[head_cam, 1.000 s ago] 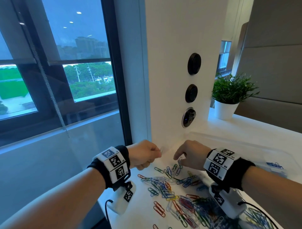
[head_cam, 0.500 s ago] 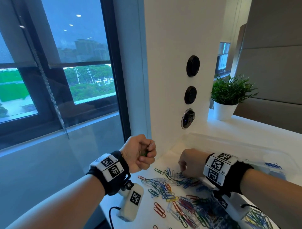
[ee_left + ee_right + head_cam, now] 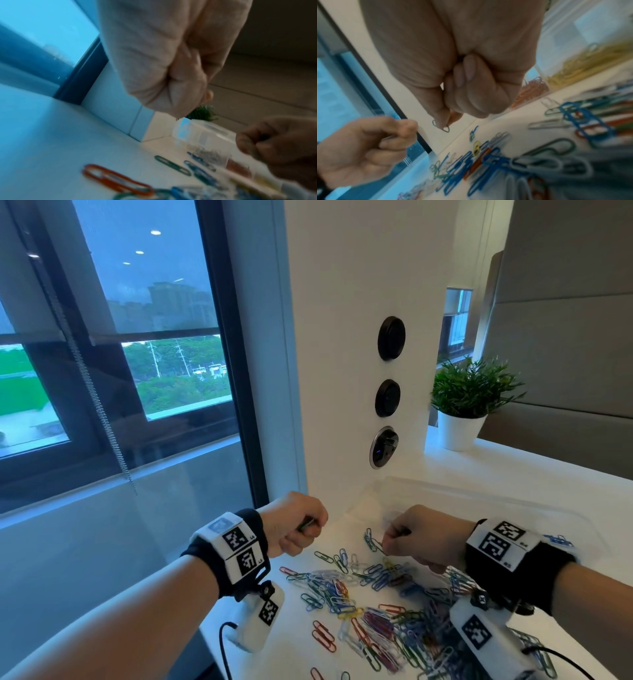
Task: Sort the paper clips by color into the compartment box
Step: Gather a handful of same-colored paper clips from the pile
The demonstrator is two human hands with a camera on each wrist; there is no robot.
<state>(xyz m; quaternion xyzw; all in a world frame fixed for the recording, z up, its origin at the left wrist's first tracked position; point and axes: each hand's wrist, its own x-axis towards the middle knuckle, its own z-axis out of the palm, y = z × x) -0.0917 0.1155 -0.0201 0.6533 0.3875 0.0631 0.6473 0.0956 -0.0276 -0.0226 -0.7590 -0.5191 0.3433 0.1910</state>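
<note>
A loose pile of colored paper clips covers the white table. My left hand hovers over the pile's left end, curled into a fist round a few green clips. Over the far edge of the pile, my right hand pinches one green clip between thumb and forefinger. The clear compartment box stands behind the right hand, against the wall. Its cells hold yellow clips, orange clips and silver clips.
A white wall with three round black fittings rises just behind the hands. A potted plant stands on the ledge at back right. To the left the table ends at a window. Camera packs hang under both wrists.
My left hand pulled back from the wall and curled round its green clips. The right hand dipped into the pile's far edge and now holds a green clip pinched.
</note>
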